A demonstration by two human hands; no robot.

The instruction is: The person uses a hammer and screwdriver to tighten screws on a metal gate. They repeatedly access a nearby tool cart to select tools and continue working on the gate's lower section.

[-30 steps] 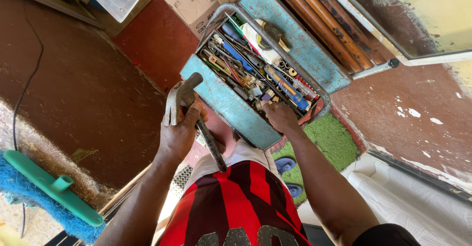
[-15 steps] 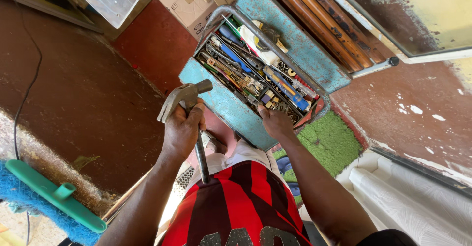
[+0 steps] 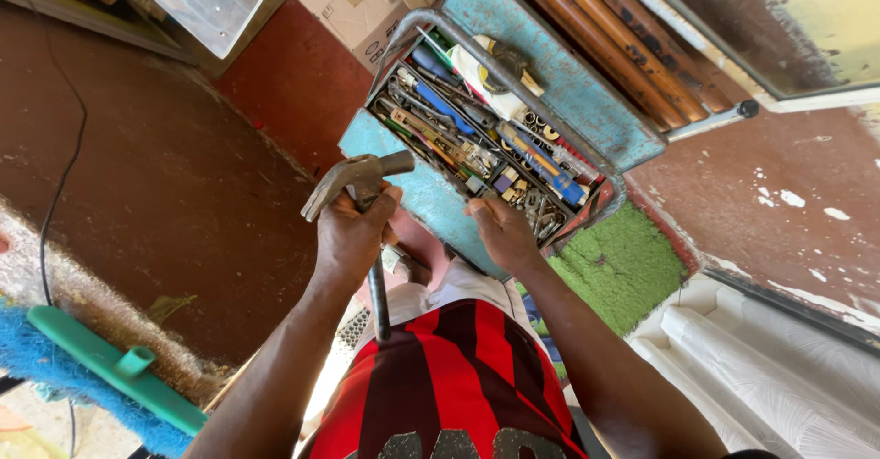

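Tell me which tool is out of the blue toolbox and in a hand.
The claw hammer. The left hand grips it just under its head; the other tools all lie inside the toolbox.

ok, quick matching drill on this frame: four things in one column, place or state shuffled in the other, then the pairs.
Things:
1. claw hammer
2. toolbox
3. green brush head
4. cardboard box

Place or state:
A. lower left, on the floor by the blue bristles
B. gripped just under its head by the left hand
C. open, full of tools, right hand at its near edge
D. top of frame, flaps open, beyond the toolbox

Pairs: 1-B, 2-C, 3-A, 4-D
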